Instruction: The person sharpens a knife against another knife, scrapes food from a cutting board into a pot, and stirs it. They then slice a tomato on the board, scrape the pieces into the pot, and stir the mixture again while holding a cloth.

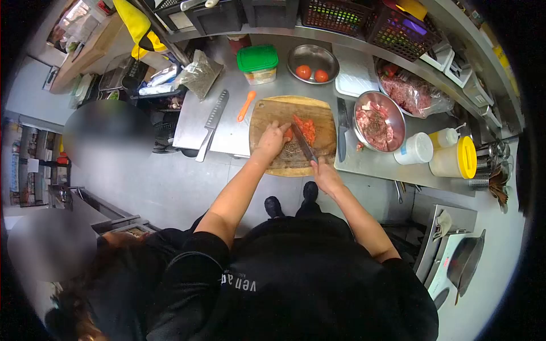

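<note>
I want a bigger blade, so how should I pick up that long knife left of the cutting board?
Grip the long knife by its handle, the end lying nearest you at the front edge of the counter. Reach in from the front and wrap the handle; the blade points away toward the back.

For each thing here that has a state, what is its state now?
Left hand: holds the red vegetable, partly chopped.
Right hand: closed on the knife.
Green-lidded tub: closed.
Cleaver: lying flat, untouched.
Steel bowl: holds two tomatoes.
</note>
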Demonstrator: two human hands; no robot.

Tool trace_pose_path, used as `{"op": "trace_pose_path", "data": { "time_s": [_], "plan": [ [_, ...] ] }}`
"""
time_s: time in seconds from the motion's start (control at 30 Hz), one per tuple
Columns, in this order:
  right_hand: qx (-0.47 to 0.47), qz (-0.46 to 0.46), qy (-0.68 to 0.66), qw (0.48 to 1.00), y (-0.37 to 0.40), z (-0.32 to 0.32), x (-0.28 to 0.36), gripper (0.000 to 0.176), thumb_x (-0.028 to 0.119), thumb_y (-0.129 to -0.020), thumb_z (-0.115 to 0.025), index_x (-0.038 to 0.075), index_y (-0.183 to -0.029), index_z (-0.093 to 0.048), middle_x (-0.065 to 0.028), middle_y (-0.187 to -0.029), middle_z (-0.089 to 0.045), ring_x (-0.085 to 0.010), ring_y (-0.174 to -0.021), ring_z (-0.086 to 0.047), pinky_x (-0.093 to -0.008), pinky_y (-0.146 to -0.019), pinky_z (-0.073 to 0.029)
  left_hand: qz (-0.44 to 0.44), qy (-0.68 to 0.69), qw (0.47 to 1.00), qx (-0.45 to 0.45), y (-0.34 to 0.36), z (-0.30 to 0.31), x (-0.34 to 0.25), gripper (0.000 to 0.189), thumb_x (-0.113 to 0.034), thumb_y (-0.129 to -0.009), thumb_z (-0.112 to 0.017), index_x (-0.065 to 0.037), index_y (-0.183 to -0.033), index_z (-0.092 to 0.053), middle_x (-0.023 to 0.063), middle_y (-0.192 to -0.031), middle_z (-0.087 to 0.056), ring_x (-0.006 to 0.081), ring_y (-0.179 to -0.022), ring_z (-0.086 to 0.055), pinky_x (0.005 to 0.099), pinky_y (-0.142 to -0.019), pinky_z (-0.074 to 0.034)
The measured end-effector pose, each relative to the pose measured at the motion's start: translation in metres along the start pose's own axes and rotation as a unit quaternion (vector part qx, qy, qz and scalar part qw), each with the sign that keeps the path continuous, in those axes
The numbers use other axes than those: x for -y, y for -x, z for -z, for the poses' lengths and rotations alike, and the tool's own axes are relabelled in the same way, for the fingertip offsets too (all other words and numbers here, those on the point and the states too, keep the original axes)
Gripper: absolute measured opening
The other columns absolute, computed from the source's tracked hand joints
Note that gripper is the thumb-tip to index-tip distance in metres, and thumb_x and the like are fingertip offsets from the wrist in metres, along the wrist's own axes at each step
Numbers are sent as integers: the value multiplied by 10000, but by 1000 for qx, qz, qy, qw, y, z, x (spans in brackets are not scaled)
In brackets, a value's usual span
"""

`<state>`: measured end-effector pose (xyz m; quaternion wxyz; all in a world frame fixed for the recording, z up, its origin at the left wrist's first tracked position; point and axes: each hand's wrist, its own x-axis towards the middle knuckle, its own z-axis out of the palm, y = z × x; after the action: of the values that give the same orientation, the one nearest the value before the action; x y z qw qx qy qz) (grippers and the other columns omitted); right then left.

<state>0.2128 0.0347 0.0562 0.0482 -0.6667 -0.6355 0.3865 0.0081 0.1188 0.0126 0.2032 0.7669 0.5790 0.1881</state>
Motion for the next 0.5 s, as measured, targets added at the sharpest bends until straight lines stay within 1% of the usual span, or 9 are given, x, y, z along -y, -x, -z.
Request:
{"op": "trace_pose_path", "data": {
  "time_s": [0.03, 0.13, 0.23, 0.3, 0.37, 0.4, 0.43, 0.5],
  "plan": [
    [2, -3, 2, 1000, 4, 3, 1, 407, 322, -986, -381, -65, -1037, -498, -351, -925, -596, -507, -867, -584, -560, -766, -444, 5, -2, 1000, -4, 2, -1, -2, 503, -183, -777, -705, -98, -1255, -572, 188, -1087, -546, 384, -1032, -555, 440, -896, -471],
    [-8, 22, 19, 1000, 7, 6, 1, 399, 317, -987, -378, -61, -1051, -492, -353, -949, -592, -505, -880, -582, -559, -778, -445, 17, -4, 1000, 1, 3, -6, -11, 490, -190, -775, -708, -96, -1239, -582, 191, -1087, -548, 379, -1032, -558, 447, -869, -485],
    [-6, 17, 32, 999, 7, 7, -5, 394, 315, -990, -371, -54, -1061, -489, -350, -941, -597, -504, -898, -580, -559, -783, -443, 0, 5, 1000, -10, 3, -11, -8, 474, -184, -772, -711, -83, -1219, -592, 186, -1087, -555, 376, -1031, -561, 443, -869, -488],
    [-10, 32, 41, 999, 10, 8, -5, 405, 321, -993, -364, -57, -1068, -487, -347, -942, -600, -500, -917, -579, -557, -792, -445, 4, 4, 1000, -13, 4, -13, -9, 468, -179, -769, -712, -72, -1210, -595, 184, -1085, -561, 374, -1030, -563, 441, -869, -489],
    [-12, 41, 38, 998, 7, 2, -13, 411, 326, -993, -363, -58, -1066, -490, -340, -930, -605, -497, -895, -586, -553, -787, -451, 7, -1, 1000, -18, 4, -13, -9, 463, -174, -766, -713, -61, -1201, -599, 181, -1083, -568, 373, -1029, -565, 439, -869, -490],
    [-16, 48, 35, 998, 5, 0, -15, 418, 331, -994, -361, -60, -1064, -493, -333, -917, -611, -495, -874, -593, -549, -783, -457, -10, -1, 1000, -26, 3, -17, -5, 461, -171, -763, -715, -54, -1194, -601, 179, -1096, -573, 371, -1031, -566, 435, -872, -489],
    [-14, 49, 35, 998, 7, 6, 3, 418, 331, -994, -361, -60, -1064, -493, -333, -917, -611, -495, -874, -593, -549, -783, -457, -28, -2, 999, -34, 4, -18, -3, 459, -168, -760, -716, -46, -1188, -604, 177, -1109, -578, 369, -1032, -567, 431, -876, -488],
    [78, -86, -47, 992, 7, 22, 38, 432, 338, -994, -363, -67, -1048, -503, -327, -884, -619, -488, -823, -606, -541, -772, -469, -26, -5, 999, -27, 7, -20, -2, 462, -172, -760, -716, -48, -1190, -603, 176, -1124, -578, 368, -1038, -565, 426, -881, -485]
  ]
}}
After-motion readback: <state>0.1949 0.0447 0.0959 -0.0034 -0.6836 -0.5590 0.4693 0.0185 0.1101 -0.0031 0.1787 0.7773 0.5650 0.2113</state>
